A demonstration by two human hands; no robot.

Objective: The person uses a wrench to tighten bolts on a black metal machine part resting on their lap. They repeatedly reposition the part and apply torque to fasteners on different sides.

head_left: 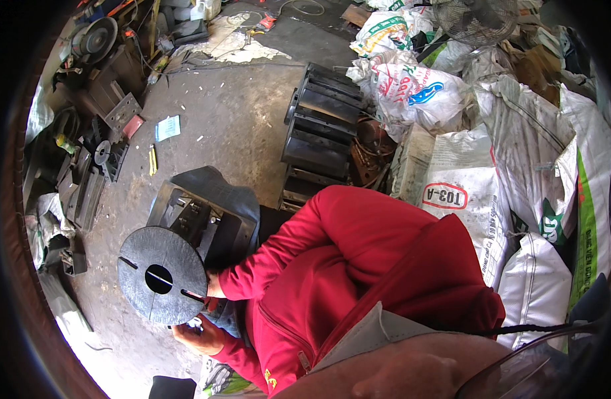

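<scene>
A round grey metal disc (152,243) with a dark centre hole and narrow slots faces up in front of me. Behind it sits a dark metal frame (235,233) with bolts and brackets inside, next to my blue-clad leg (212,183). My left hand (202,339) is below the disc's lower edge, fingers curled round a small shiny metal piece (195,324) that I cannot make out. At the disc's right edge is my right hand (215,284); its fingers are mostly hidden by the disc and frame. Something red shows between the two hands.
Dark metal housings (322,126) stand in a row beyond my right arm. White sacks (451,193) are piled along the right, with a fan guard (475,20) above. On the left lie metal parts and a grinding wheel (95,41). A blue packet (167,128) and yellow strips (152,160) lie on the floor.
</scene>
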